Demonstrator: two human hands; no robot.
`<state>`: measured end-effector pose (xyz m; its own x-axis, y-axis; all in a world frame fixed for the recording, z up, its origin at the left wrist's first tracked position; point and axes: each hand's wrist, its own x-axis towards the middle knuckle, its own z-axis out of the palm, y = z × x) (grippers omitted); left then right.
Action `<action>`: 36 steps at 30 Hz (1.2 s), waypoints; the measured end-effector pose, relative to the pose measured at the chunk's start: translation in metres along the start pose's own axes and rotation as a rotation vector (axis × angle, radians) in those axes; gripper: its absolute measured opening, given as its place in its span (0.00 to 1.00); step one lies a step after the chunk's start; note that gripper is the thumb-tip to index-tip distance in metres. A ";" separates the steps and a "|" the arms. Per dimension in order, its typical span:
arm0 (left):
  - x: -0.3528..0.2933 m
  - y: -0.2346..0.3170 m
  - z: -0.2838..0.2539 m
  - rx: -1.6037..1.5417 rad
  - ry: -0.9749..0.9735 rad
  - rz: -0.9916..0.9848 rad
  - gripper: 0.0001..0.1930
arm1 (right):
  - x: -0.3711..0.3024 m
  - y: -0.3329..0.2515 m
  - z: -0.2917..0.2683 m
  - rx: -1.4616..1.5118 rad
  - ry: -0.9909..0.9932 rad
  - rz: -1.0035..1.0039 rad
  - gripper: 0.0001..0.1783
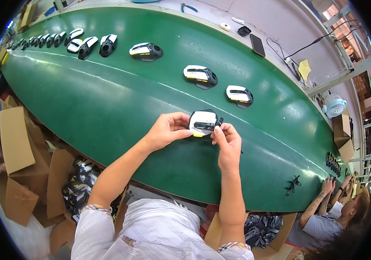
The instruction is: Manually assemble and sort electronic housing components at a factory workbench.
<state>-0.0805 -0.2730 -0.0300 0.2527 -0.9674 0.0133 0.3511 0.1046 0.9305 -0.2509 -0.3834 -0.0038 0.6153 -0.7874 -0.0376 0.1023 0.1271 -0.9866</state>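
Above the green table, a white-and-black plastic shell [204, 118] with a yellow strip is held between my hands. My left hand [168, 130] grips its left edge, thumb low and fingers behind. At the right edge, my right hand [228, 141] pinches a small black plastic part [220, 121] against the shell; whether the two are joined is hidden by the fingers. Just beyond lie similar shells, one nearer on the right [239, 96] and another [200, 76] farther left.
More shells [146, 51] run in a line along the green table [120, 99] to the far left. Small black parts [294, 185] lie at the right. Boxes of parts [261, 229] stand below the near edge. A co-worker [330, 212] sits at right. A phone [257, 45] rests on the back ledge.
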 end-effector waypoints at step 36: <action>0.020 -0.040 0.032 0.080 0.117 0.190 0.11 | 0.017 0.014 -0.035 -0.514 -0.081 -0.155 0.33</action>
<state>-0.1179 -0.3040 -0.0549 0.4117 -0.8983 0.1533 0.2155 0.2594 0.9414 -0.2666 -0.4159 -0.0240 0.6836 -0.7220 0.1067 -0.1862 -0.3140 -0.9310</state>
